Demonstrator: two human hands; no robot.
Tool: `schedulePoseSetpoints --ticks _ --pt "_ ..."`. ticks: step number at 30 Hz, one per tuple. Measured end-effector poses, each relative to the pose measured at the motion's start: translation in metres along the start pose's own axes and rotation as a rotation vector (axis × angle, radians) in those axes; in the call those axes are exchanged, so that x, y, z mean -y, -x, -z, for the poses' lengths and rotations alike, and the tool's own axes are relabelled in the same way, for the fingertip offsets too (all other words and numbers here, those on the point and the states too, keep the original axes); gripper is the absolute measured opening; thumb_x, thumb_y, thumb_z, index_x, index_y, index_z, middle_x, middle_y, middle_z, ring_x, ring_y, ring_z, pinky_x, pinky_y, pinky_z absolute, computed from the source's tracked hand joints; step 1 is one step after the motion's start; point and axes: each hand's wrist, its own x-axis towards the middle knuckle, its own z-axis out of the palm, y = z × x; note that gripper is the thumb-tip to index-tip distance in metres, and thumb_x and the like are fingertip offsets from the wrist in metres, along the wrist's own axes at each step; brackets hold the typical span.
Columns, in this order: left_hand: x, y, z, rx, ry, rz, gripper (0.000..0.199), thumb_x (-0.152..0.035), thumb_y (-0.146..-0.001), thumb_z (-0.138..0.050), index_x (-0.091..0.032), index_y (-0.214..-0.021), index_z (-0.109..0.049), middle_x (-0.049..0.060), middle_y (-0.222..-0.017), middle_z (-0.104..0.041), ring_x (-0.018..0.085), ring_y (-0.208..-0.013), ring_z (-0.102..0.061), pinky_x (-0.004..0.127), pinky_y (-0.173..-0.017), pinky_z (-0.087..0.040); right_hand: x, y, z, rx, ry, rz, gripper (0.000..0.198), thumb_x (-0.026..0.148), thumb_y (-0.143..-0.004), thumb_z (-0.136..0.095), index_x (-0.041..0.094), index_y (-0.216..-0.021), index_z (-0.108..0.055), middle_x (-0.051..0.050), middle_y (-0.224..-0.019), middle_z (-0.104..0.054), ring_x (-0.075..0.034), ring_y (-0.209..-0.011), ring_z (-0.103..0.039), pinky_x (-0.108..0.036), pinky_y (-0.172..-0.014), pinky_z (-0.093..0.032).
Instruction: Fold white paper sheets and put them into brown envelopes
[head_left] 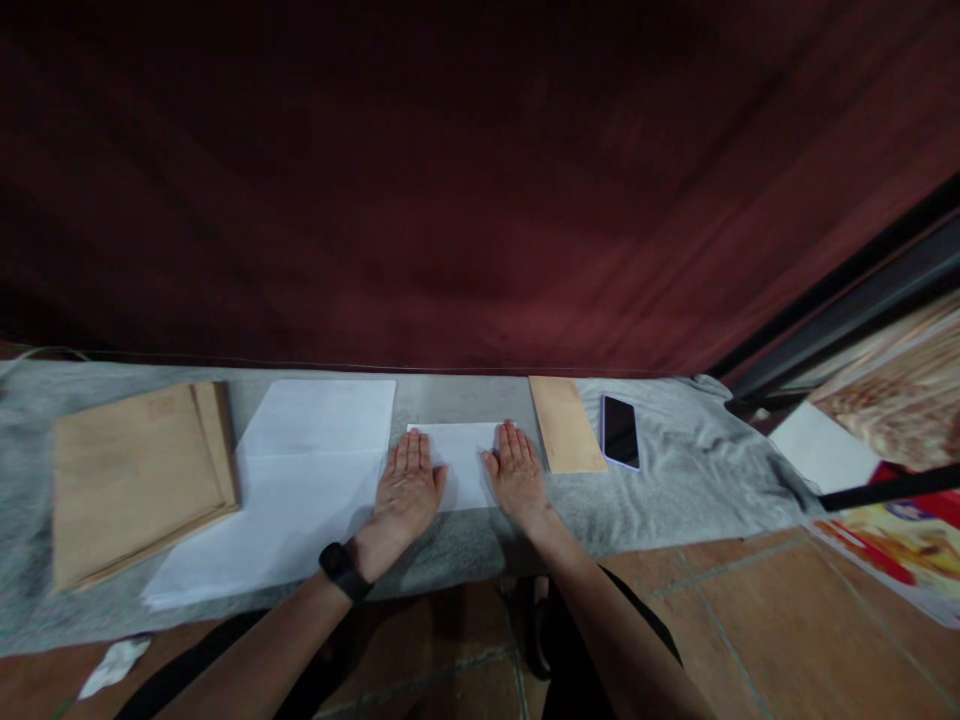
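A small white sheet of paper, perhaps folded, lies in front of me on the grey cloth. My left hand rests flat on its left end, fingers stretched forward and thumb pointing inward. On the right end my right hand is also laid flat, thumb toward the middle. Neither hand grips anything. Left of them are large white sheets of paper with a crease across. A single brown envelope lies just right of my right hand.
A stack of large brown envelopes sits at the far left, overlapping the white sheets. A phone lies right of the single envelope. Grey cloth covers the narrow table. Behind it hangs a dark red curtain; black bars stand at right.
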Motion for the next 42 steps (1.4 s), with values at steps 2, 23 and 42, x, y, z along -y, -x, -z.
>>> schedulePoseSetpoints --ticks 2,23,42 --pt "0.003 0.004 0.002 -0.026 0.001 -0.006 0.063 -0.035 -0.097 -0.036 0.003 -0.147 -0.039 0.026 -0.154 -0.041 0.034 -0.146 -0.035 0.050 -0.119 -0.032 -0.003 0.002 0.000 0.008 0.004 -0.006 0.059 0.040 -0.106 -0.033 0.003 -0.151 -0.040 -0.020 -0.154 -0.043 -0.030 -0.144 -0.039 -0.046 -0.117 -0.033" --pt "-0.029 0.058 -0.010 -0.121 0.110 -0.352 0.064 -0.026 -0.097 -0.036 -0.006 -0.156 -0.022 0.018 -0.161 -0.034 0.026 -0.152 -0.025 0.049 -0.122 -0.028 0.027 0.041 0.022 0.097 -0.230 0.270 0.054 0.038 -0.107 -0.031 0.012 -0.153 -0.037 -0.009 -0.159 -0.038 -0.020 -0.149 -0.031 -0.042 -0.124 -0.027" --pt "-0.037 0.058 0.018 -0.027 0.069 -0.252 0.059 -0.032 -0.095 -0.042 -0.012 -0.151 -0.040 0.018 -0.160 -0.034 0.031 -0.150 -0.029 0.054 -0.122 -0.023 0.009 0.042 0.023 0.118 -0.092 0.133 0.057 0.039 -0.105 -0.034 0.012 -0.155 -0.033 -0.012 -0.160 -0.035 -0.022 -0.150 -0.030 -0.042 -0.122 -0.027"
